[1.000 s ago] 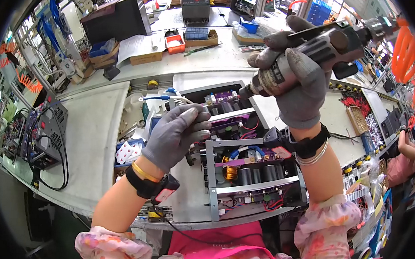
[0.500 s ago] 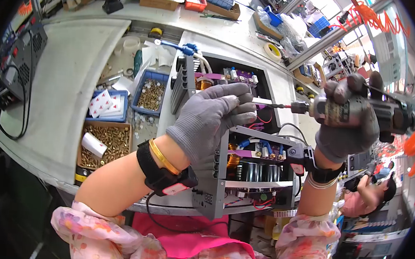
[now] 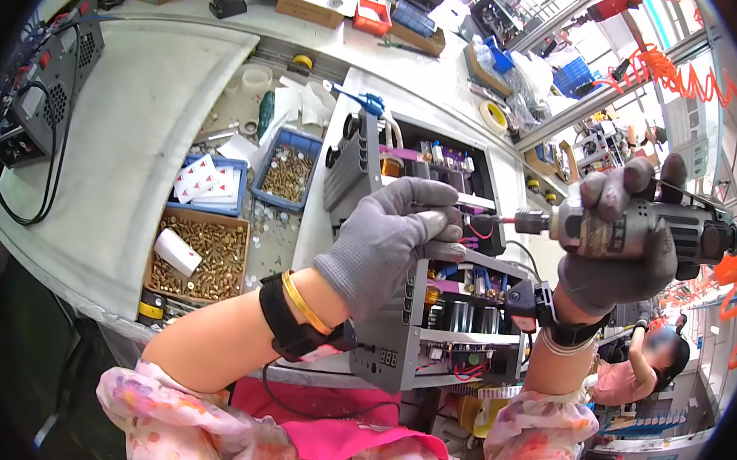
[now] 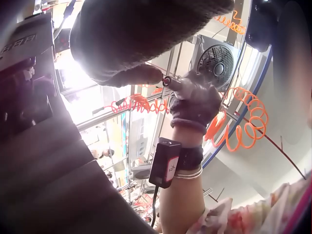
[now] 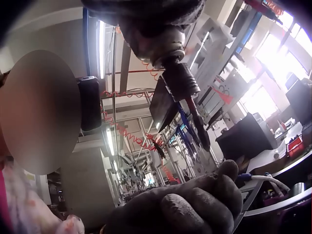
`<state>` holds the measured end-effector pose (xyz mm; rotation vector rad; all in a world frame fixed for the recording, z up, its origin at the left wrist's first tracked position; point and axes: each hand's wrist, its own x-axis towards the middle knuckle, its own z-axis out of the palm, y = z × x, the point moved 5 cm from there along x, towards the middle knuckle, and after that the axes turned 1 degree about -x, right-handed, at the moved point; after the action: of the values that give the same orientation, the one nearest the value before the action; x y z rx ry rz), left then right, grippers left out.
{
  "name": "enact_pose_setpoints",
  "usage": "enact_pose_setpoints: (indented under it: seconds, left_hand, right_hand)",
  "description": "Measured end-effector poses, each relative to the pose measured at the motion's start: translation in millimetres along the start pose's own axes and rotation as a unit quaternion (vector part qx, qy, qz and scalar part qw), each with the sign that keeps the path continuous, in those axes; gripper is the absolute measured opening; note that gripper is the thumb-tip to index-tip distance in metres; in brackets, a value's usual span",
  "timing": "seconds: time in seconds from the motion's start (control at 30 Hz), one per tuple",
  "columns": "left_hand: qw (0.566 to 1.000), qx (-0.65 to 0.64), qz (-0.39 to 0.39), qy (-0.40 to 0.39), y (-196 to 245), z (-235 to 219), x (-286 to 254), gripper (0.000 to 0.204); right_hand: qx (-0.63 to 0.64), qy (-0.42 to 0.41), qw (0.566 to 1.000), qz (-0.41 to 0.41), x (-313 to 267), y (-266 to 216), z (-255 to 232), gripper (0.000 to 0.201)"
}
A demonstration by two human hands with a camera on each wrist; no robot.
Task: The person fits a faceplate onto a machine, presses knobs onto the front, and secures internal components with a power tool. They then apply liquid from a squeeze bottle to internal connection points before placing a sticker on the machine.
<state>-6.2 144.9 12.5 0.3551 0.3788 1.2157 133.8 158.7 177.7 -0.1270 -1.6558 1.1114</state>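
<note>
My gloved right hand [image 3: 627,252] grips a power screwdriver [image 3: 710,232] held level over the bench, its bit [image 3: 502,219] directed left. My gloved left hand [image 3: 385,240] is raised above the equipment cases, fingers curled and thumb against the index finger, right at the bit's end. In the right wrist view the bit [image 5: 198,122] comes down close to the left fingertips [image 5: 226,168]; I cannot tell whether a small part sits between them. Below the hands stand two open metal cases, a rear one [image 3: 351,169] and a front one [image 3: 390,351], with capacitors and coils inside.
Left of the cases are a carton [image 3: 189,295] of brass-coloured screws, a blue tray [image 3: 312,179] of small fasteners and another blue tray [image 3: 207,209] with printed cards [image 3: 197,179]. A finished-looking unit [image 3: 34,130] stands far left. Orange coiled hose [image 3: 682,77] hangs at right.
The screwdriver has swung down from a raised tilt to level, and my left hand has moved to its bit. The head view has turned; in the last half second the hands barely moved.
</note>
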Motion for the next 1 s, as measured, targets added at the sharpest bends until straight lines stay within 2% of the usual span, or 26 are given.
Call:
enact_pose_setpoints:
  seconds: [0.07, 0.2, 0.4, 0.53, 0.77, 0.87, 1.0]
  left_hand:
    - [0.999, -0.005, -0.009, 0.036, 3, 0, -4, 0.023]
    - [0.999, 0.035, -0.032, 0.001, -2, -4, -4, 0.018]
    - [0.996, -0.022, -0.083, -0.004, -6, 4, -11, 0.028]
    - [0.995, 0.015, -0.098, 0.004, -6, 4, -10, 0.029]
    - [0.997, -0.039, -0.069, -0.010, -2, 15, -10, 0.028]
    - [0.994, -0.082, -0.042, 0.063, 5, 21, -9, 0.026]
    - [0.999, 0.026, -0.022, 0.039, 11, 15, -7, 0.034]
  right_hand:
    - [0.011, -0.015, 1.000, -0.001, 2, 3, 7, 0.058]
    - [0.013, -0.032, 0.999, -0.023, 3, 9, 14, 0.057]
    - [0.019, -0.007, 0.999, -0.049, -2, 11, 20, 0.058]
    - [0.031, 0.004, 0.998, -0.054, -4, 10, 20, 0.058]
    - [0.037, 0.029, 0.996, -0.080, -3, 13, 13, 0.057]
    - [0.058, 0.068, 0.992, -0.087, -4, 17, 14, 0.056]
    - [0.091, 0.089, 0.989, -0.074, 0, 19, 7, 0.055]
